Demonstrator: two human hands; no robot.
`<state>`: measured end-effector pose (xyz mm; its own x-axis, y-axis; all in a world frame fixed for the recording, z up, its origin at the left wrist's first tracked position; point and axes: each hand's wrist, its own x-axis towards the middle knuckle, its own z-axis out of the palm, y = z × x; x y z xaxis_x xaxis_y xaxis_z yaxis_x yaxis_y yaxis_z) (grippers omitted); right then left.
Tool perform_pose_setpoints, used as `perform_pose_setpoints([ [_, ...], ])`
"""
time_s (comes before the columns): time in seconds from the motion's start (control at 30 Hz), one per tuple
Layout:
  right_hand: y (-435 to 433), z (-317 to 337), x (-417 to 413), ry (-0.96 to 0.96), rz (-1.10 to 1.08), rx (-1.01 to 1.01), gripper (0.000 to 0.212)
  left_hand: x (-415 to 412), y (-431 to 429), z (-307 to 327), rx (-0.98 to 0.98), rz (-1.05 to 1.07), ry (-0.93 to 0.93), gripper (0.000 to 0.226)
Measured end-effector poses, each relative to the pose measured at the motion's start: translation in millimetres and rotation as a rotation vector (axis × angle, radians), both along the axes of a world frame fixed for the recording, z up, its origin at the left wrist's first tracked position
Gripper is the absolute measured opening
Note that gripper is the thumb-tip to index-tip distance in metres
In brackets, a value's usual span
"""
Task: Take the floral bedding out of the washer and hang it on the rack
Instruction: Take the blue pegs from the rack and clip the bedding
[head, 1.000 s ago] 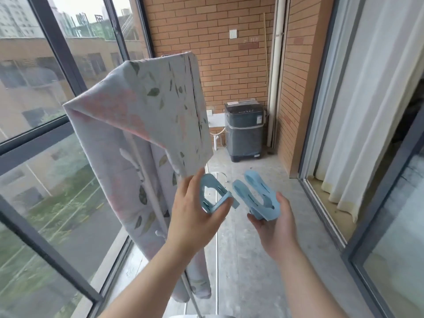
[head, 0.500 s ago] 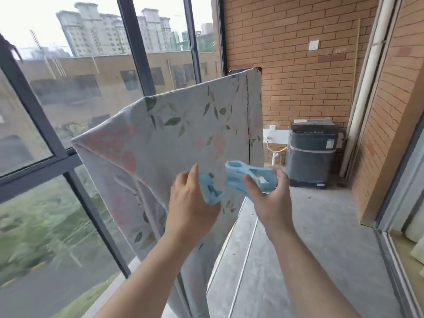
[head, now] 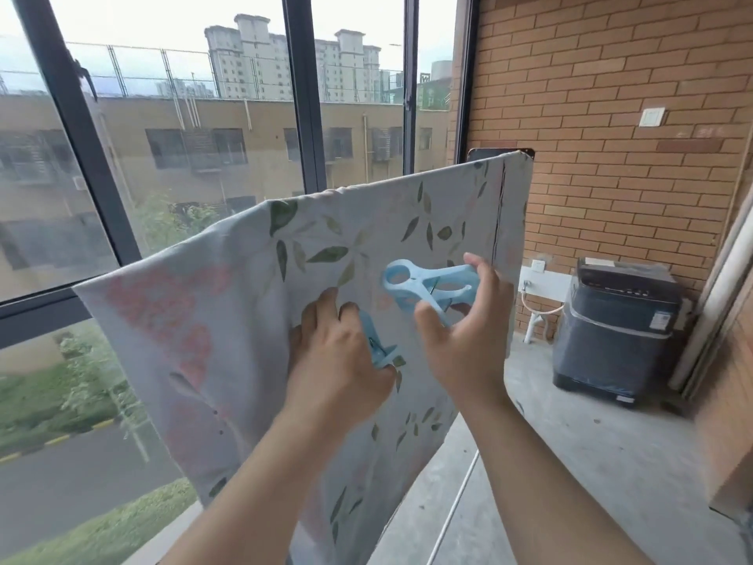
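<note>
Floral bedding [head: 228, 320] is draped over the rack [head: 502, 152], beside the window [head: 183, 128]. A blue clip [head: 381, 349] is gripped by the left hand [head: 338, 362]; a second blue clip [head: 428, 281] is pinched by the right hand [head: 468, 340].

Matt printed cloth bedding [head: 228, 320], smooth blue plastic clip [head: 428, 285], rough brick wall [head: 611, 95], dull concrete floor [head: 591, 462]

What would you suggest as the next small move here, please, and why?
Probably lift the right hand and clamp its large blue clip over the top edge of the floral bedding. The bedding already hangs over the rack, no clip shows on it yet, and the left hand holds a second clip ready.
</note>
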<state>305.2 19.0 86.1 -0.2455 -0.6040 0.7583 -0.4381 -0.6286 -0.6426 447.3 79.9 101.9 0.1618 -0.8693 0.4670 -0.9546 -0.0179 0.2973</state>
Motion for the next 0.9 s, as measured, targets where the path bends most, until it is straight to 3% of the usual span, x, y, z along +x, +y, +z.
perform_pose_setpoints([
  [0.27,-62,16,1,0.112,0.164,-0.207,0.071,3,-33,19,-0.132,0.134,-0.148,0.065],
  [0.37,-84,28,3,0.118,0.251,-0.275,0.071,-3,-40,37,-0.161,0.255,-0.214,0.076],
  [0.5,-109,42,2,0.181,0.307,-0.363,0.07,-6,-46,56,-0.174,0.435,-0.342,0.073],
  [0.9,-150,55,-3,0.139,0.406,-0.415,0.067,-11,-47,70,-0.078,0.643,-0.305,0.075],
])
